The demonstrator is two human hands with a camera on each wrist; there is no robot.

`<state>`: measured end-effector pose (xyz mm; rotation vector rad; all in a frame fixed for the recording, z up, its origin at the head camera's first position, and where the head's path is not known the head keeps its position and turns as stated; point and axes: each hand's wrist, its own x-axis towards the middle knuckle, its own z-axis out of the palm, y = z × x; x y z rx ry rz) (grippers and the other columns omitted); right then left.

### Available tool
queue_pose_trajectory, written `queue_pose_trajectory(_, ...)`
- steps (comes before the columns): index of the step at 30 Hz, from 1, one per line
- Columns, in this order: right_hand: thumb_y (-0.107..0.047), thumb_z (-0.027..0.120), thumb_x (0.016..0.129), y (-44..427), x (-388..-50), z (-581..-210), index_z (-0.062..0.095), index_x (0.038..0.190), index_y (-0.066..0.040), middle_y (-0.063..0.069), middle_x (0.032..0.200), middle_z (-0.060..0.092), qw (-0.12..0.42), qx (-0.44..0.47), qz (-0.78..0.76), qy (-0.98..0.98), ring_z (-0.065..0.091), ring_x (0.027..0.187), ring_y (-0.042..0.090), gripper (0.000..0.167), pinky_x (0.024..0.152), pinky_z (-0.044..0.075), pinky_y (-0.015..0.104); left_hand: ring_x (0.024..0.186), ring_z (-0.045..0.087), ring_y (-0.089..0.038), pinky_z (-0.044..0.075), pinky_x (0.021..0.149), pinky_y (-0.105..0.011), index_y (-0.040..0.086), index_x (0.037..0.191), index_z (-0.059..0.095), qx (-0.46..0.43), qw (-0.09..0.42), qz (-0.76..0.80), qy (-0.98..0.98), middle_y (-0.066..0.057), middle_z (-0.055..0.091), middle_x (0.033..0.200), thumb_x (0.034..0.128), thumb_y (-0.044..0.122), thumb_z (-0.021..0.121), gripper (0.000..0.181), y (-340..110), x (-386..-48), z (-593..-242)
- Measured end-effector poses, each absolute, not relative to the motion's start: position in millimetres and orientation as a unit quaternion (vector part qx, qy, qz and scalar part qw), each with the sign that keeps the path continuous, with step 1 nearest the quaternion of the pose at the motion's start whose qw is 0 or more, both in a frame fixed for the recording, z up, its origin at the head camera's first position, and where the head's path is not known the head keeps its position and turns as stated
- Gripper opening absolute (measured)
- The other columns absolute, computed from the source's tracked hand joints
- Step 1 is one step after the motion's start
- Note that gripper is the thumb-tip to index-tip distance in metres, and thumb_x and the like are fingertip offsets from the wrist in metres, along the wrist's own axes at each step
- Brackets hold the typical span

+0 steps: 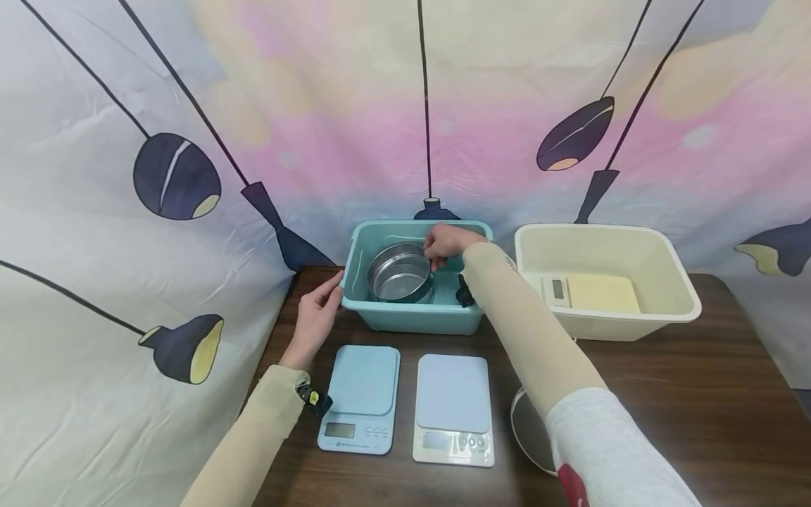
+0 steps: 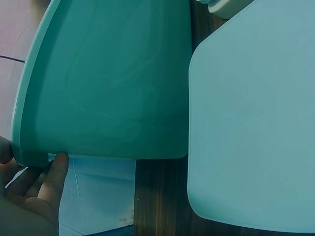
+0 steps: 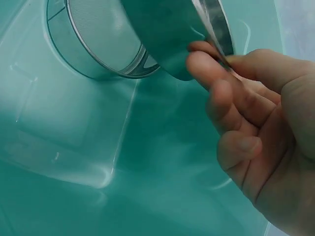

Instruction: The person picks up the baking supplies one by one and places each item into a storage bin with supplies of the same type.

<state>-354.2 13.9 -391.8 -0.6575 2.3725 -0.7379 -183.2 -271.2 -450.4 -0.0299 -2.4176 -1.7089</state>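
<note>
Inside the teal basin (image 1: 412,318), my right hand (image 1: 451,241) pinches the rim of a round metal sieve (image 1: 400,262). The right wrist view has this pinched metal piece (image 3: 165,37) tilted between thumb and fingers of the right hand (image 3: 266,118), above another round sieve (image 3: 101,29) with fine mesh. At the basin's left end, my left hand (image 1: 315,317) holds the rim. In the left wrist view, the left hand's (image 2: 34,196) fingers lie under the teal basin's rim (image 2: 24,98), with the thumb partly out of frame.
A blue scale (image 1: 364,380) and a white scale (image 1: 453,394) lie in front of the basin. To the right stands a cream basin (image 1: 621,325) holding a small scale (image 1: 557,290) and a yellowish block (image 1: 602,292). A round, thin-rimmed object (image 1: 531,429) is partly under the right arm.
</note>
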Motion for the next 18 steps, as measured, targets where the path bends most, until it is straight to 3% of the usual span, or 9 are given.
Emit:
queue_pose_trajectory(4, -0.01, 0.052, 0.104, 16.1, -352.1, -389.8, 0.077, 0.103, 0.001, 0.011, 0.082, 0.075, 0.288, -0.236, -0.272, 0.887, 0.052, 0.059, 0.016, 0.027, 0.05, 0.034, 0.025, 0.125, 0.063, -0.036, 0.061, 0.089, -0.024, 0.004, 0.15, 0.055, -0.012, 0.092, -0.576, -0.812, -0.019, 0.058, 0.148, 0.1096, 0.013, 0.053, 0.042, -269.4, -184.2, -450.1)
queue_pose_trajectory(9, -0.008, 0.053, 0.101, 20.5, -349.6, -383.5, 0.075, 0.088, -0.003, 0.006, 0.079, 0.072, 0.284, -0.235, -0.257, 0.893, 0.055, 0.064, 0.019, 0.026, 0.049, 0.035, 0.025, 0.124, 0.063, -0.035, 0.061, 0.091, -0.029, 0.005, 0.15, 0.055, -0.012, 0.091, -0.576, -0.812, -0.018, 0.058, 0.148, 0.1097, 0.013, 0.052, 0.042, -268.6, -184.9, -449.9)
queue_pose_trajectory(13, -0.013, 0.051, 0.105, 24.4, -346.7, -375.3, 0.073, 0.096, -0.002, 0.007, 0.089, 0.075, 0.262, -0.254, -0.262, 0.894, 0.062, 0.073, 0.021, 0.027, 0.053, 0.038, 0.025, 0.126, 0.062, -0.035, 0.059, 0.096, -0.041, 0.006, 0.151, 0.055, -0.01, 0.09, -0.572, -0.816, -0.018, 0.058, 0.148, 0.1099, 0.014, 0.053, 0.042, -268.9, -184.7, -449.7)
queue_pose_trajectory(18, -0.019, 0.052, 0.109, 28.3, -340.6, -361.2, 0.073, 0.118, -0.001, 0.012, 0.1, 0.075, 0.232, -0.279, -0.268, 0.892, 0.065, 0.08, 0.025, 0.029, 0.059, 0.043, 0.029, 0.125, 0.062, -0.035, 0.059, 0.096, -0.041, 0.005, 0.15, 0.055, -0.006, 0.089, -0.572, -0.816, -0.018, 0.058, 0.148, 0.1099, 0.015, 0.053, 0.042, -271.0, -184.8, -450.2)
